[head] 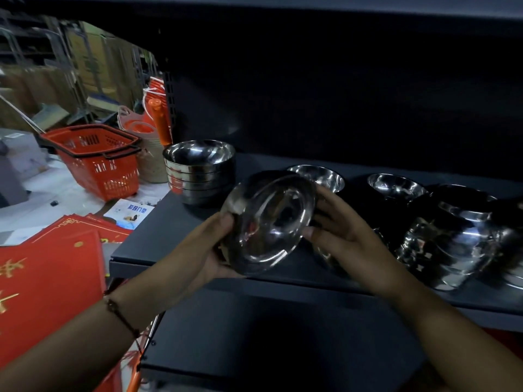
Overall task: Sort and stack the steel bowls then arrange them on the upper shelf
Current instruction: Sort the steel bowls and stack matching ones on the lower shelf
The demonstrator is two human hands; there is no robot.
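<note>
A shiny steel bowl (268,224) is tilted with its inside facing me, held above the dark shelf (175,222). My left hand (203,250) grips its left rim and my right hand (345,239) holds its right rim. A stack of several nested steel bowls (201,171) stands upright at the shelf's left end. Behind the held bowl sits a single upright bowl (322,176), and another bowl (396,186) stands further right. A heap of overturned steel bowls (452,236) lies at the right.
A lower dark shelf (240,335) juts out below my arms. Left of the shelving stand red shopping baskets (96,159), red printed sheets (48,278) and an orange handle (158,120). A dark shelf board (311,7) spans overhead.
</note>
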